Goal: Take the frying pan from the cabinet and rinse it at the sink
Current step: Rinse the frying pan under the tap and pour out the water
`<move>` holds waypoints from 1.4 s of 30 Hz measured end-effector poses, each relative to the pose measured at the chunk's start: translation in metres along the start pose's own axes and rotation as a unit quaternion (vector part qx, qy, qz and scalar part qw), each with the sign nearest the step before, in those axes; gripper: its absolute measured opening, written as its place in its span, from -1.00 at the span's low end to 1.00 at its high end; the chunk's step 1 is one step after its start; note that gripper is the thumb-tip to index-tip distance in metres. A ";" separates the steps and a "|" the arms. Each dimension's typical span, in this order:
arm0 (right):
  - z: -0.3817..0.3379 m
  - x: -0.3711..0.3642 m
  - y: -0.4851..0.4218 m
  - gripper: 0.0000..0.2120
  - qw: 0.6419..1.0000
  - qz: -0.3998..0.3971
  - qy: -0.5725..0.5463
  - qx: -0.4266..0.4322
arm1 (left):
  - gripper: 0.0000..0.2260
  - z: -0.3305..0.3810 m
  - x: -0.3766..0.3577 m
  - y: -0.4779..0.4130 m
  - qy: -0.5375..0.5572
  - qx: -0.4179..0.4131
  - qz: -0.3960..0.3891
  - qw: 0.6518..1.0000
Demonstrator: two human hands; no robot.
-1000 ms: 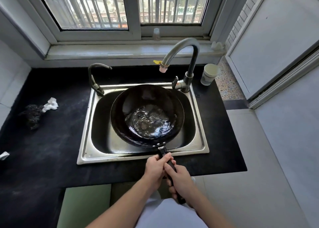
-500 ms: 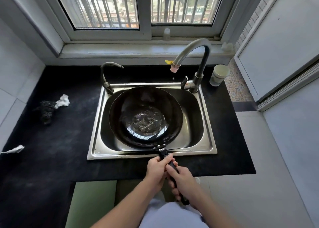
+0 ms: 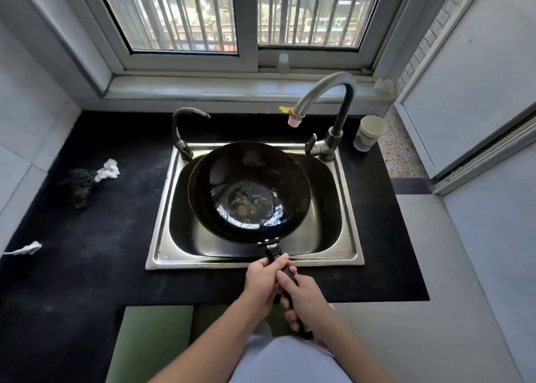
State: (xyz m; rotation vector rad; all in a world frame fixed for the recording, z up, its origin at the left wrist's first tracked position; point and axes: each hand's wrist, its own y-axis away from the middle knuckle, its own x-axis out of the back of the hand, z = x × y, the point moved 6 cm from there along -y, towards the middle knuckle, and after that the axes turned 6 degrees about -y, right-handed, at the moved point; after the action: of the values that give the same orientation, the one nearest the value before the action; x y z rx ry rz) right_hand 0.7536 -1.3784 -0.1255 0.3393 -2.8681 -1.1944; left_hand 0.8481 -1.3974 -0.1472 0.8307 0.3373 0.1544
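A black frying pan [image 3: 249,191] sits over the steel sink [image 3: 352,237], with a pool of water in its bottom. Its black handle points toward me across the sink's front rim. My left hand [image 3: 262,278] grips the handle close to the pan. Just behind it, my right hand [image 3: 301,298] holds the handle's rear end. The tall curved faucet [image 3: 333,98] arches over the sink's back right; no water stream shows from its spout.
A smaller second tap [image 3: 182,133] stands at the sink's back left. A paper cup [image 3: 369,133] sits on the black counter [image 3: 87,252] at the back right. A dark scrubber [image 3: 79,183] and white crumpled scraps [image 3: 108,169] lie on the left. A barred window is behind.
The pan has shifted slightly left within the sink and the water in it sloshes. Both hands keep their grip on the handle.
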 end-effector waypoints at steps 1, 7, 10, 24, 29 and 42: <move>0.000 -0.004 0.000 -0.70 1.000 -0.008 0.002 0.000 | -0.84 0.000 0.005 0.001 0.001 -0.002 0.006 1.000; 0.008 -0.013 -0.002 -0.69 1.000 -0.024 0.010 -0.004 | -0.86 -0.007 0.018 0.001 0.019 0.004 0.011 1.000; 0.011 -0.009 0.000 -0.70 1.000 -0.013 -0.004 -0.008 | -0.85 -0.011 0.013 -0.001 0.008 0.007 0.002 1.000; 0.005 0.023 -0.012 -0.69 0.996 0.024 0.083 0.019 | -0.86 -0.009 -0.016 -0.014 0.036 0.020 -0.030 0.999; 0.008 0.020 -0.007 -0.67 0.996 0.010 0.082 0.022 | -0.89 -0.013 -0.009 -0.012 0.031 0.024 -0.027 0.999; 0.005 0.036 0.008 -0.69 0.991 0.056 0.113 0.050 | -0.91 -0.013 -0.030 -0.009 0.054 0.021 -0.099 0.993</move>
State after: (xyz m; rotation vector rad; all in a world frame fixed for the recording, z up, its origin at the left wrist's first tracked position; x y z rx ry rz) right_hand 0.7168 -1.3765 -0.1261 0.2911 -2.7161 -0.9314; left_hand 0.8157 -1.4024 -0.1556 0.8264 0.5238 0.0076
